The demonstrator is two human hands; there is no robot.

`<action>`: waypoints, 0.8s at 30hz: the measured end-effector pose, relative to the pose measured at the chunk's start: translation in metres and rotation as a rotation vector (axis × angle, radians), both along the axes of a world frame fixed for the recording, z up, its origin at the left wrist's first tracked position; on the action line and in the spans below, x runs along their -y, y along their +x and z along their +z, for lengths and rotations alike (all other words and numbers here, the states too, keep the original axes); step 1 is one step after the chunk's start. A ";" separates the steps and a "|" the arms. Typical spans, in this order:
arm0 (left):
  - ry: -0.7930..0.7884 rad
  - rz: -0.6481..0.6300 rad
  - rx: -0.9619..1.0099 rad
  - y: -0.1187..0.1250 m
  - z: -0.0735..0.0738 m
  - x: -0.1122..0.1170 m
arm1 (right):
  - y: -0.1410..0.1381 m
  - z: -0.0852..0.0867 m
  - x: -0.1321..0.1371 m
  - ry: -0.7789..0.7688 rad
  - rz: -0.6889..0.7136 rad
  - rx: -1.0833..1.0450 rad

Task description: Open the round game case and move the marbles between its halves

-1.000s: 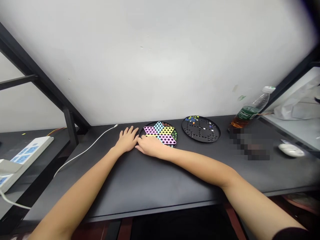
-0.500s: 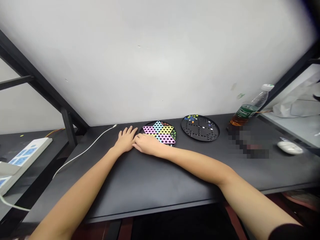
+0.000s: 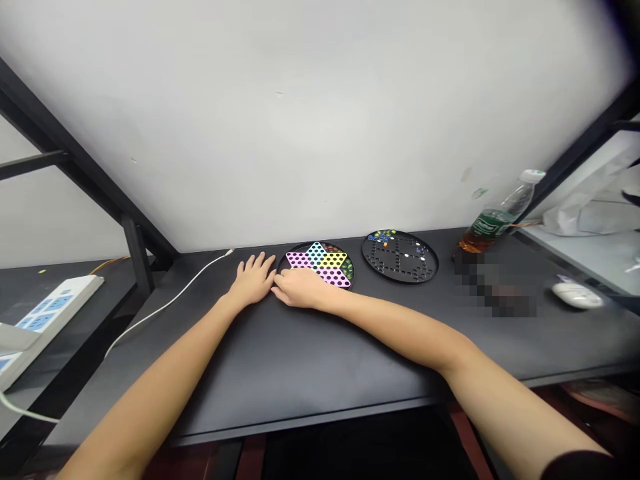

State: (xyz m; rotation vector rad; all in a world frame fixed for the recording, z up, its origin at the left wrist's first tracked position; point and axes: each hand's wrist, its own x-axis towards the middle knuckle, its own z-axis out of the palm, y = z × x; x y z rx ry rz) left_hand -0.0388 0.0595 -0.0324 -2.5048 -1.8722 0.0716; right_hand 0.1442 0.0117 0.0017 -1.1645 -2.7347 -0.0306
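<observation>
My left hand (image 3: 254, 280) lies flat on the black desk (image 3: 310, 360), fingers spread, its fingertips just left of a round star-shaped Chinese checkers board (image 3: 320, 265) with pink, yellow and blue points. My right hand (image 3: 300, 289) rests across the board's near rim, covering its lower left part, and nothing shows in it. To the right stands a round black marble board (image 3: 400, 257), with small coloured marbles clustered at its far edge and a few white ones nearer its middle.
A plastic bottle (image 3: 493, 219) of amber liquid stands at the desk's back right, beyond a pixelated patch (image 3: 495, 290). A white mouse (image 3: 576, 295) lies further right. A white cable (image 3: 170, 310) runs left towards a white power strip (image 3: 55, 313). Dark metal frame bars rise at both sides.
The whole scene has drifted slightly left in the view. My right hand has shifted a little along the board's near rim, and my left hand stays in place.
</observation>
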 end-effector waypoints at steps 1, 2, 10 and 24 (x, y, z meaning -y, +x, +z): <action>0.001 0.001 0.001 0.000 0.000 0.000 | 0.001 0.001 0.001 -0.009 -0.001 0.014; 0.002 0.002 0.001 0.000 0.000 0.000 | 0.001 0.002 0.001 -0.016 0.000 0.025; 0.015 -0.012 0.004 -0.003 -0.005 -0.002 | 0.015 0.014 -0.019 -0.078 -0.024 -0.088; 0.012 -0.013 0.039 -0.001 -0.002 0.001 | 0.226 0.035 -0.087 -0.245 -0.649 -0.289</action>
